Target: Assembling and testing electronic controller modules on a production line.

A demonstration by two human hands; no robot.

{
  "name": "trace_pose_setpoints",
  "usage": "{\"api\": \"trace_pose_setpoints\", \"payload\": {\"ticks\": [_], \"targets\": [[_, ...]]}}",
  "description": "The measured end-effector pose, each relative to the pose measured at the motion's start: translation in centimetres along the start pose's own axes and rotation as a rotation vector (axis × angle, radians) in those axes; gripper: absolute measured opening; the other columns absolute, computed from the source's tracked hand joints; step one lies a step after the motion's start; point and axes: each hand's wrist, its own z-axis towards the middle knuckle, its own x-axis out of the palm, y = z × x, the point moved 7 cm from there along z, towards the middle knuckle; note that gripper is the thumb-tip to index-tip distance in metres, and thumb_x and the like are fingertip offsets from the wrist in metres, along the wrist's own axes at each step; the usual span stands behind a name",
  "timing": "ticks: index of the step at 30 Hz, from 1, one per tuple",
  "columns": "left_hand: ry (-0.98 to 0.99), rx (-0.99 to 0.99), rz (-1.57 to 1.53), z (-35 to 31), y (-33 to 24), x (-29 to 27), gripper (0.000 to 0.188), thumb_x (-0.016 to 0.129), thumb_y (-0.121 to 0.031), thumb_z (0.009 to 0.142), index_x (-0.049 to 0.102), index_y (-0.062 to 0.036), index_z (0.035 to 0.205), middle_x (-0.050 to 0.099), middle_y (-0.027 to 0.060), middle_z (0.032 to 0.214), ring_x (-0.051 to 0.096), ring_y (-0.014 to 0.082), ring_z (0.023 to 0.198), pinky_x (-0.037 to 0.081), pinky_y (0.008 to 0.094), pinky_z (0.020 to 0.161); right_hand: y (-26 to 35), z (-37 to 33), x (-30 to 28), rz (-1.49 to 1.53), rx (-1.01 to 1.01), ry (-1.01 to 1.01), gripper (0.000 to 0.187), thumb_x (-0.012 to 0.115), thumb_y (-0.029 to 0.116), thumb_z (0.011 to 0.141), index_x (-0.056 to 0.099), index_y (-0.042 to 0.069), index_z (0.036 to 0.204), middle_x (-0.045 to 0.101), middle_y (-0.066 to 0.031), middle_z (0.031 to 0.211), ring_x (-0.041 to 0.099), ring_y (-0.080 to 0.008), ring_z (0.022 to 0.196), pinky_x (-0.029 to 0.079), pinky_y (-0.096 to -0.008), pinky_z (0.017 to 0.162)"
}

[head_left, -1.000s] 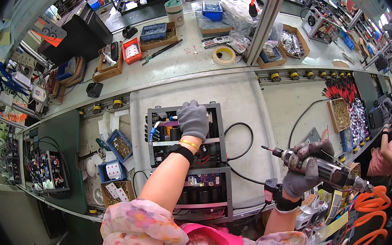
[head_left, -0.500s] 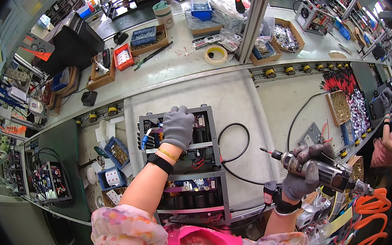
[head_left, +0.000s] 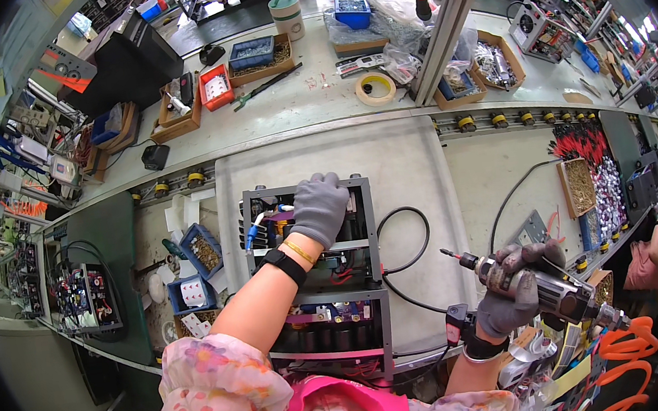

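Observation:
My right hand (head_left: 519,286), in a grey stained glove, grips a metal pneumatic screwdriver (head_left: 551,294) whose bit points left, over the right side of the bench. An orange coiled hose (head_left: 628,346) hangs near its rear end. My gloved left hand (head_left: 321,210) reaches into the far part of an open dark metal chassis (head_left: 370,233) packed with electronic parts. Its fingers are curled, and their tips and whatever they hold are hidden. A blue-sleeved connector on a white cable (head_left: 252,233) lies left of that hand. A second open chassis (head_left: 386,328) sits nearer to me, touching or close to the first.
Blue bins (head_left: 201,251) of small hardware stand at the left. A black cable (head_left: 427,235) loops right of the chassis. Farther back are a tape roll (head_left: 375,88), a red bin (head_left: 215,87) and a metal post (head_left: 451,28). Another person (head_left: 655,251) works at far right.
The whole view has shifted slightly, so the bench and chassis appear farther right. My left hand stays in the chassis, and my right hand still holds the screwdriver in nearly the same pose.

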Motion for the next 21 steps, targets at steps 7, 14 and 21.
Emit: {"api": "trace_pose_setpoints", "payload": {"ticks": [7, 14, 21], "targets": [[-0.058, -0.046, -0.079, -0.7, 0.1, -3.1, 0.004, 0.064, -0.012, 0.073, 0.066, -0.0112, 0.077, 0.059, 0.0063, 0.086, 0.059, 0.0255, 0.085, 0.047, 0.0375, 0.070, -0.1, -0.1, 0.3, 0.006, 0.014, -0.002, 0.051, 0.062, 0.014, 0.072, 0.049, 0.002, 0.120, 0.058, -0.0081, 0.090, 0.058, -0.0173, 0.070, 0.052, -0.0370, 0.066], [-0.276, -0.235, -0.694, -11.6, 10.6, -15.6, 0.022, 0.071, 0.002, 0.072, 0.072, -0.0068, 0.093, 0.057, 0.0090, 0.079, 0.061, 0.0229, 0.074, 0.048, 0.0323, 0.063, 0.4, -1.0, -0.1, -0.033, 0.140, 0.058, 0.050, 0.060, 0.021, 0.079, 0.046, 0.002, 0.123, 0.053, -0.0085, 0.082, 0.051, -0.0178, 0.066, 0.048, -0.0341, 0.057], [-0.080, -0.910, -0.461, -30.2, 32.3, -8.0, 0.043, 0.068, -0.020, 0.083, 0.058, -0.0075, 0.122, 0.067, 0.0161, 0.096, 0.065, 0.0287, 0.085, 0.050, 0.0369, 0.077, 2.1, -3.1, 0.4, 0.024, 0.168, 0.065, 0.055, 0.058, 0.021, 0.081, 0.041, 0.001, 0.130, 0.047, -0.0098, 0.089, 0.048, -0.0200, 0.083, 0.046, -0.0322, 0.059]]}}
